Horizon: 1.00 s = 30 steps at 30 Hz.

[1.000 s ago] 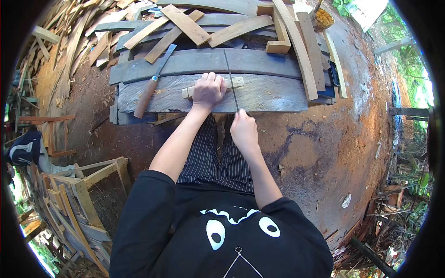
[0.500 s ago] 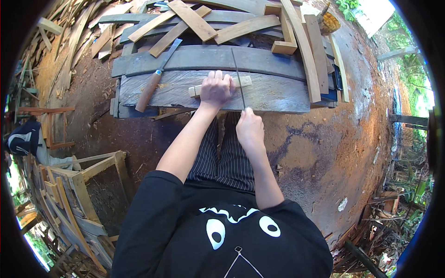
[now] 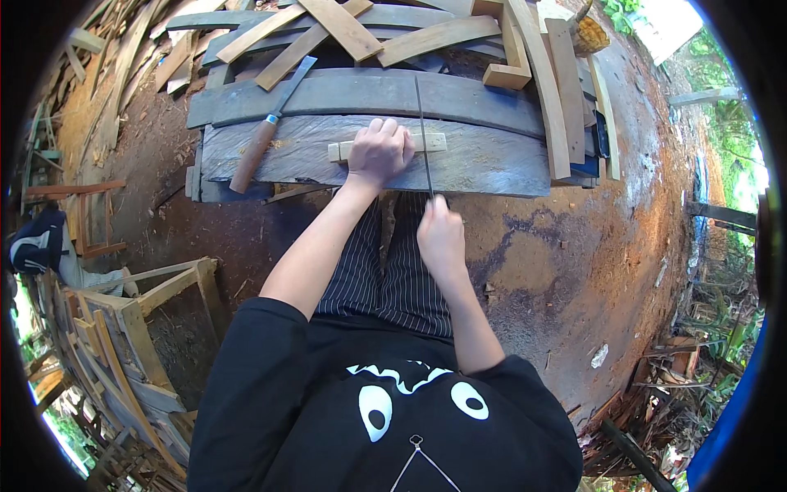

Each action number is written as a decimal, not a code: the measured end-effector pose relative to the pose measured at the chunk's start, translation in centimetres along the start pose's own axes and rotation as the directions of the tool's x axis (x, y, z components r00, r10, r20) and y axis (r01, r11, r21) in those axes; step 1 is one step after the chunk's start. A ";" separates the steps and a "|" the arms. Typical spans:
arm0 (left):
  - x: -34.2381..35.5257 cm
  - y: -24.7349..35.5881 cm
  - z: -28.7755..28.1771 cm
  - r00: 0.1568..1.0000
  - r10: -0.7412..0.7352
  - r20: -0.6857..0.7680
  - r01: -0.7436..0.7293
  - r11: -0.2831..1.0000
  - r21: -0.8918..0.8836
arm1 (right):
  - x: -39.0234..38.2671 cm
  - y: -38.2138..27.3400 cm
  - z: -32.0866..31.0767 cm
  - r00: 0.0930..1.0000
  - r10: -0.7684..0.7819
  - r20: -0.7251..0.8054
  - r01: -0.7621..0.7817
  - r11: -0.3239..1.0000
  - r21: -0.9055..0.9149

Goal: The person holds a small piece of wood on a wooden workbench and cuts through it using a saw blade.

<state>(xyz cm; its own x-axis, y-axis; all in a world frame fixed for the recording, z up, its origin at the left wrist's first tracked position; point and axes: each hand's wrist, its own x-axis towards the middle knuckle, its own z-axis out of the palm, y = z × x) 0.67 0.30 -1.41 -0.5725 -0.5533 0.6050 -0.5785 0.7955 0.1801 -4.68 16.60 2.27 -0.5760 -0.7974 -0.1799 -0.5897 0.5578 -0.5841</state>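
Observation:
My left hand [image 3: 380, 153] is closed over a short, pale strip of wood [image 3: 433, 143], pressing it onto the worn plank top of a low bench [image 3: 500, 170]. Both ends of the strip stick out past my fingers. In my closed right hand [image 3: 441, 238], just off the bench's near edge, is a saw [image 3: 422, 123]. Its thin, dark blade is seen edge-on and crosses the strip right of my left hand, pointing away from me. The saw's handle is hidden in my fist. A chisel [image 3: 257, 152] with a brown wooden handle lies on the bench to the left.
Loose boards [image 3: 340, 29] lie across the bench's far side. Long upright slats [image 3: 545, 98] and an angled wooden piece [image 3: 510, 75] are at its right. A wooden frame [image 3: 156, 295] stands on the floor at left, and scrap wood [image 3: 123, 74] is heaped at far left.
My right hand and the saw have drawn slightly toward me. My left hand stays on the strip. The whole view has shifted a little.

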 end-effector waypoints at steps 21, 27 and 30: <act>1.9 0.7 0.1 0.941 -0.283 0.188 0.286 0.958 0.009 | -3.0 0.3 -2.3 0.999 0.044 -0.024 -0.045 0.998 -0.042; 2.2 1.4 -0.2 0.953 -0.262 0.152 0.260 0.965 0.031 | -3.7 1.0 -3.1 0.996 0.078 0.033 -0.076 0.996 -0.052; 1.8 1.9 0.4 0.958 -0.279 0.062 0.274 0.959 0.079 | -3.8 0.5 -3.0 0.995 0.086 0.054 -0.083 0.996 -0.043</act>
<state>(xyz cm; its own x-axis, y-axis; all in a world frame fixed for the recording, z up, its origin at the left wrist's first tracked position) -1.66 0.74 -0.29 -0.4234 -0.7674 0.4815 -0.7572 0.5916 0.2770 -4.49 20.62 5.03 -0.5930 -0.7580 -0.2718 -0.5636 0.6318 -0.5322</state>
